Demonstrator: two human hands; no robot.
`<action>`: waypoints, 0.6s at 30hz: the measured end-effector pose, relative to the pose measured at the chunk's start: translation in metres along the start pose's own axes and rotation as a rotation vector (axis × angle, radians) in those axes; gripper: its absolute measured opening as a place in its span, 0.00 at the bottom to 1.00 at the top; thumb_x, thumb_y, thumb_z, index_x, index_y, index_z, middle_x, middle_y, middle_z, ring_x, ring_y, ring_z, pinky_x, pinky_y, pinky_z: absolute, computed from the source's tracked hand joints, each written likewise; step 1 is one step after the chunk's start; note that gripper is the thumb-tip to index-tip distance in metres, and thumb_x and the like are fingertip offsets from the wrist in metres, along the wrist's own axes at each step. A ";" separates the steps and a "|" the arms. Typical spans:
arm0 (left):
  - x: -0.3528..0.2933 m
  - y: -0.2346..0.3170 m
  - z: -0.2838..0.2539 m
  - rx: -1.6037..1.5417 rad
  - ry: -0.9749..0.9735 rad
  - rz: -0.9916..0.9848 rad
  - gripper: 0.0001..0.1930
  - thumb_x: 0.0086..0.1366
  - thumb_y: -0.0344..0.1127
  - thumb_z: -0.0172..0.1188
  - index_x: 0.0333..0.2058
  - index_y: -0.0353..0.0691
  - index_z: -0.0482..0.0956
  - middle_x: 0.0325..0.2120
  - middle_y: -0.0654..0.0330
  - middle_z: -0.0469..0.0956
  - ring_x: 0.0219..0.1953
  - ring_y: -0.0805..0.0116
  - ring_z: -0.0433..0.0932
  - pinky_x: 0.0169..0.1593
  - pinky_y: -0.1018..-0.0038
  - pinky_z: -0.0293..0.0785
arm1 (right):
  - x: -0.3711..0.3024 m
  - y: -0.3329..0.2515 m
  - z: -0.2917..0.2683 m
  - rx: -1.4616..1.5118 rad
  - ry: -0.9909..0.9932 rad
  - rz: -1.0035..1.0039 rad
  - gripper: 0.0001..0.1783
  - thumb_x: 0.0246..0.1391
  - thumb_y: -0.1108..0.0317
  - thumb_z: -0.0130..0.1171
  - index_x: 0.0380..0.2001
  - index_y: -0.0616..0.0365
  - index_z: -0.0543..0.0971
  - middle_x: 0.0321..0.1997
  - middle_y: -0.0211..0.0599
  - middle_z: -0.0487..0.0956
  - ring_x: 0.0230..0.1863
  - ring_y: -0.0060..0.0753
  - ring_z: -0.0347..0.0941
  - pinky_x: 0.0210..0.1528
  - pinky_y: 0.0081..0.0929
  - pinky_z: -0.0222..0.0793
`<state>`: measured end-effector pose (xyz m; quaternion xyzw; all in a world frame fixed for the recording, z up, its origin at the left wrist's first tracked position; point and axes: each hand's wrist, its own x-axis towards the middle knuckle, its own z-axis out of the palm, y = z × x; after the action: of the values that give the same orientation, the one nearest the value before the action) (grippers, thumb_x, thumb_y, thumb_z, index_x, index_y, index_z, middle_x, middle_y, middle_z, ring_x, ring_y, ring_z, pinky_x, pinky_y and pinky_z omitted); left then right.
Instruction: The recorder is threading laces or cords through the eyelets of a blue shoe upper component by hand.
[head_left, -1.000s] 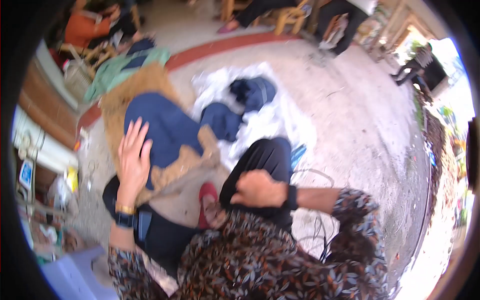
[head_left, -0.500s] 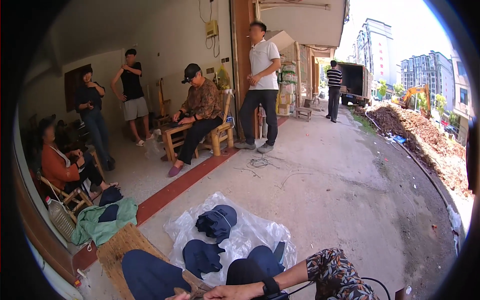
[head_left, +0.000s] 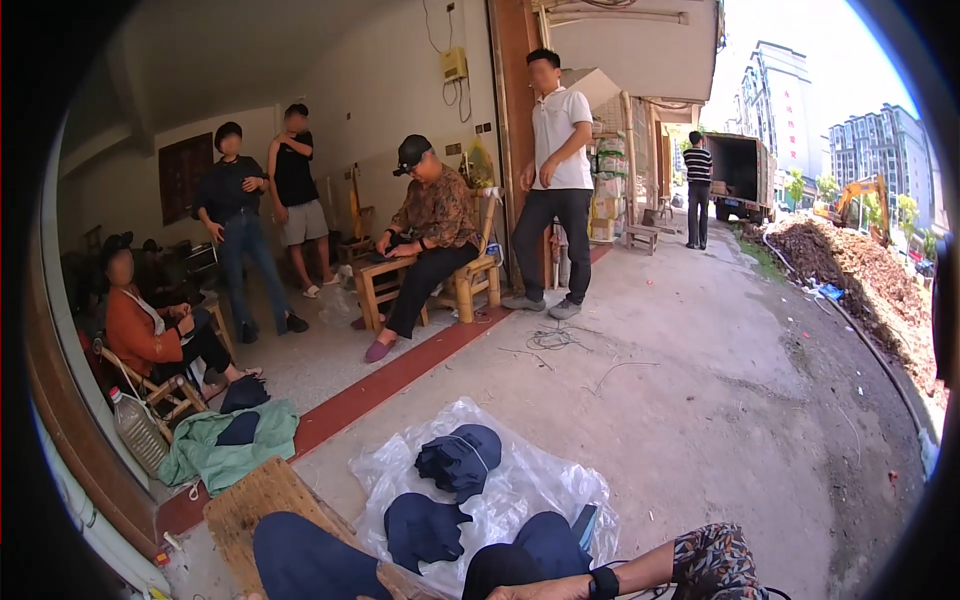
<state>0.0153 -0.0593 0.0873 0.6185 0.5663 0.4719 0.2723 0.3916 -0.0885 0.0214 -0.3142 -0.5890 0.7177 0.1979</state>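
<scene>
At the lower edge, my right hand (head_left: 545, 589) shows only in part, with a dark band (head_left: 604, 582) on its wrist. Its fingers are cut off by the picture's rim, so what they hold is hidden. My left hand is out of view. Left of the right hand, a dark blue rounded cloth piece (head_left: 310, 560) lies over a wooden board (head_left: 245, 505). A brown piece (head_left: 398, 582), its kind unclear, touches the cloth's right side. Beyond lie a tied bundle of dark blue cloth (head_left: 462, 460) and more cloth pieces (head_left: 425, 530) on clear plastic sheeting (head_left: 375, 455).
Green cloth (head_left: 200, 455) and a large plastic bottle (head_left: 138, 430) are at the left. Seated people (head_left: 435, 215) and standing people (head_left: 240, 215) are under the roof; one leans by the doorway (head_left: 555, 170). Wire (head_left: 552, 338) lies on the concrete. A truck (head_left: 740, 175) stands far off.
The view has shifted, so the scene sits further right and lower. My left hand has left the picture, and less of my right hand shows. A standing person has lowered an arm.
</scene>
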 end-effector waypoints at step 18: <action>0.012 -0.033 -0.021 0.242 0.207 0.063 0.21 0.71 0.34 0.62 0.22 0.30 0.65 0.13 0.59 0.60 0.20 0.75 0.57 0.24 0.68 0.58 | -0.104 0.058 -0.112 0.636 0.537 -0.343 0.17 0.70 0.55 0.55 0.34 0.58 0.79 0.16 0.19 0.59 0.19 0.16 0.50 0.22 0.19 0.48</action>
<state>-0.0195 -0.0453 0.0702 0.6124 0.6243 0.4697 0.1210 0.5486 -0.0889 -0.0242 -0.3110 -0.3106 0.7128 0.5466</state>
